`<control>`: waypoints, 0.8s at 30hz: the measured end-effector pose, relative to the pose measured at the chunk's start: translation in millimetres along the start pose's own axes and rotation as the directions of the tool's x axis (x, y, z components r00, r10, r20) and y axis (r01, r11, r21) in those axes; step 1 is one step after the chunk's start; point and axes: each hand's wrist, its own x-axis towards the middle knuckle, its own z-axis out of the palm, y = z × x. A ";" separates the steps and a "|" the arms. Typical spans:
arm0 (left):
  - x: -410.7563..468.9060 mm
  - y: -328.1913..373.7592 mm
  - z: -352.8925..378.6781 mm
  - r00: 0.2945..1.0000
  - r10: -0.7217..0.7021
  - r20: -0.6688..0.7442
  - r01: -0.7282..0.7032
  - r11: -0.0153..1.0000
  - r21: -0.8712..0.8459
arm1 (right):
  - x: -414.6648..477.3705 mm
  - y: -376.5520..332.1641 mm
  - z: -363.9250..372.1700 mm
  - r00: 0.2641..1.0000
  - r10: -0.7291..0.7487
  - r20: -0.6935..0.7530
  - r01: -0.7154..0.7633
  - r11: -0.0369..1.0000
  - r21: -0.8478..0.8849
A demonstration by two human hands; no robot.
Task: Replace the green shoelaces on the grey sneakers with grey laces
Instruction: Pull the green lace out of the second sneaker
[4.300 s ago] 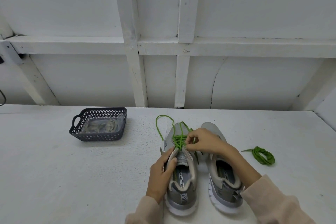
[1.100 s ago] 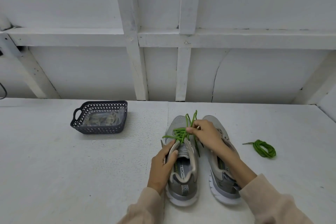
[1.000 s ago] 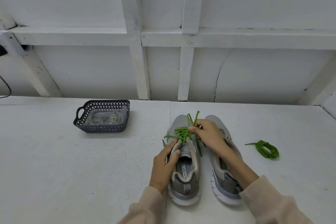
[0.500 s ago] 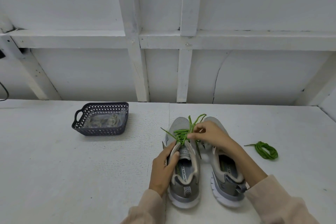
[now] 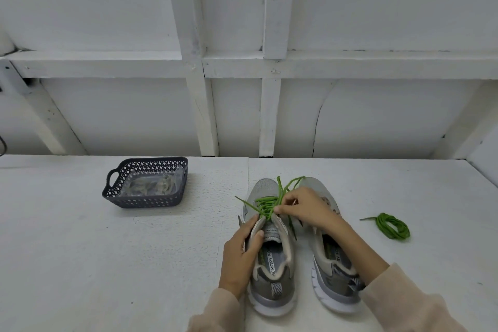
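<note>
Right hand point(image 5: 307, 210) is pinching the green lace point(image 5: 265, 203) between thumb and forefinger, fingers closed on a strand at the top of the lacing. Left hand point(image 5: 239, 259) is gripping the collar of the centre shoe point(image 5: 272, 277), thumb over the rim, bracing it on the table point(image 5: 80, 264).

Key relation: the lace is sitting at the right fingertips and just left of them in frame. Loosened crossings are bunching over the tongue, and loose strands are sticking up and out toward the toe. The shoe's long axis is running bottom to top of the frame, heel toward the bottom edge. The right hand is nearer the lace; the left is only steadying.

Judgement: the next pull needs to go up out of the eyelets, and the bunched strands are likely to snag.

The second shoe point(image 5: 331, 272) is lying parallel, just right, partly under the right wrist, with its eyelets mostly hidden. A coiled lace point(image 5: 393, 226), green, is lying well apart at right. The basket point(image 5: 145, 199), left of centre, is holding pale laces point(image 5: 151, 186) in clear wrap, probably the grey ones. Nothing is blocking the pinch.
</note>
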 end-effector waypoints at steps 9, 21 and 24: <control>-0.8 1.2 0.1 1.000 0.000 -0.001 0.000 1.000 -0.017 | 4.2 2.5 -5.0 0.999 0.011 0.037 -0.012 1.000 0.020; -1.2 2.8 -1.0 1.000 0.008 0.006 -0.008 1.000 -0.013 | 3.9 -4.0 -3.7 0.997 0.017 0.072 -0.015 1.000 -0.028; -1.7 2.7 -0.9 1.000 0.011 0.010 -0.011 1.000 -0.009 | 7.1 -5.1 -9.9 0.988 0.030 -0.151 -0.023 0.998 0.051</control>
